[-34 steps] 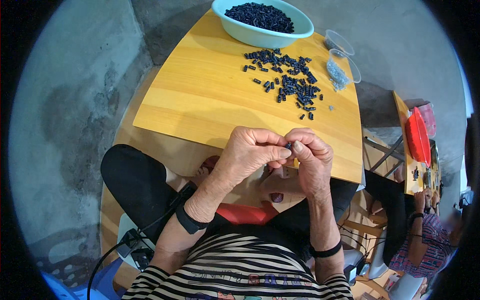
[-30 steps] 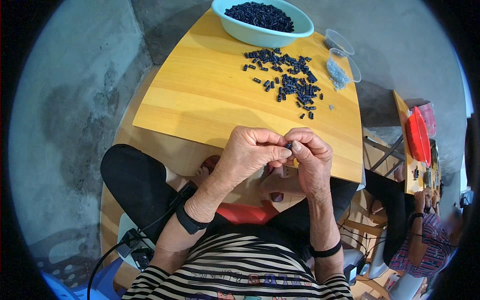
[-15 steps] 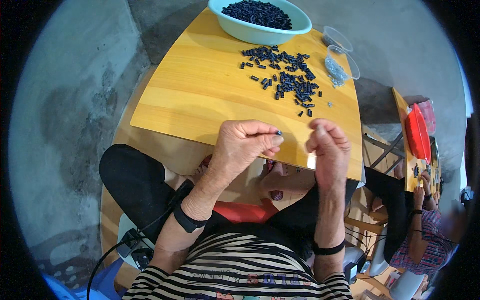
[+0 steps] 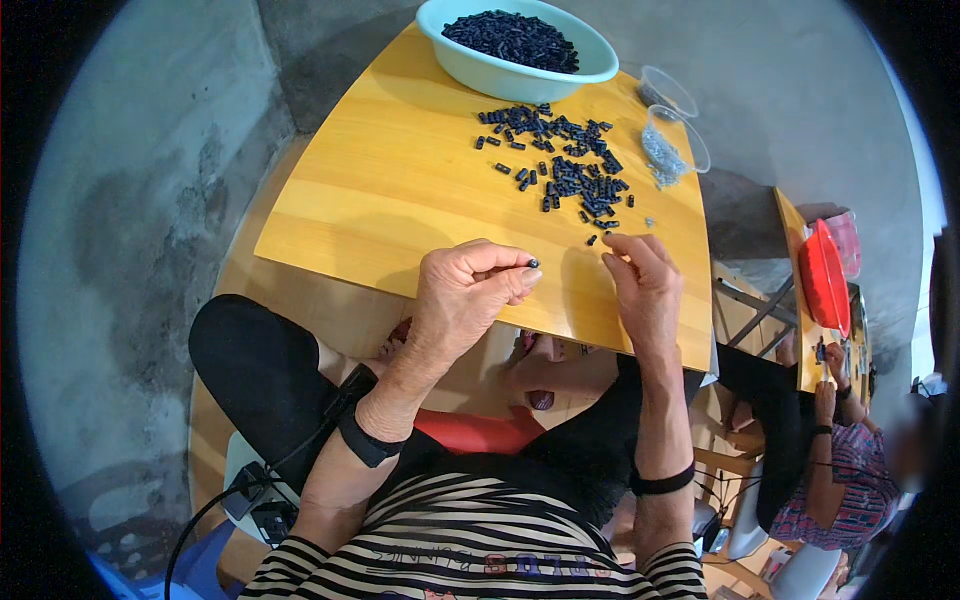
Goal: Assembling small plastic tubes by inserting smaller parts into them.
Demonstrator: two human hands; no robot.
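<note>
Short of the pile (image 4: 578,185), the left hand (image 4: 465,284) pinches a black piece (image 4: 533,264) by fingertips, likely to keep its end clear, while the right hand (image 4: 648,286), grip parted and seemingly empty, hovers near the pile's edge.

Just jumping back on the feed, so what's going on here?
The person's left hand pinches a small dark piece over the near part of a yellow table. The right hand is apart from it, fingertips near the scattered dark pieces; whether they touch one is unclear. Beyond those, a light-blue basin holds many more.
</note>
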